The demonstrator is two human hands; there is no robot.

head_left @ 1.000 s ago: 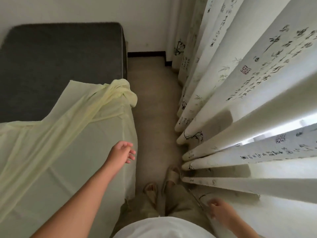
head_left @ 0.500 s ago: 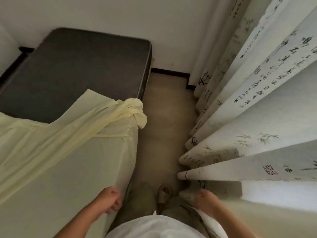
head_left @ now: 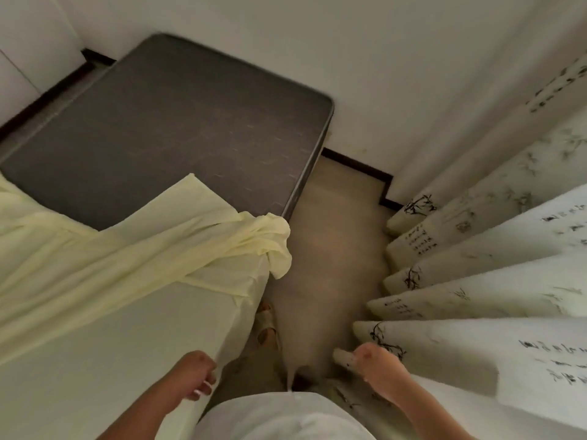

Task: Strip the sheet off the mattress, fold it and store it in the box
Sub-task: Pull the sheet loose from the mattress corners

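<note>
Sheet [head_left: 133,281] half off the mattress [head_left: 178,138]; left hand [head_left: 198,374] curled at its edge, grip unclear; right hand [head_left: 378,365] clutches curtain [head_left: 476,344]. Folding, boxing remain.

a dark grey mattress [head_left: 178,128] is seen with its far part bared. a pale yellow sheet [head_left: 127,306] is spread over the near part, with its loose corner bunched at the right edge. the left hand [head_left: 197,376] is held with curled fingers at the sheet's side edge, but a grip cannot be confirmed. the right hand [head_left: 378,366] is laid against a printed curtain [head_left: 476,296]. a sandalled foot [head_left: 266,325] is shown on the beige floor [head_left: 333,233].
</note>
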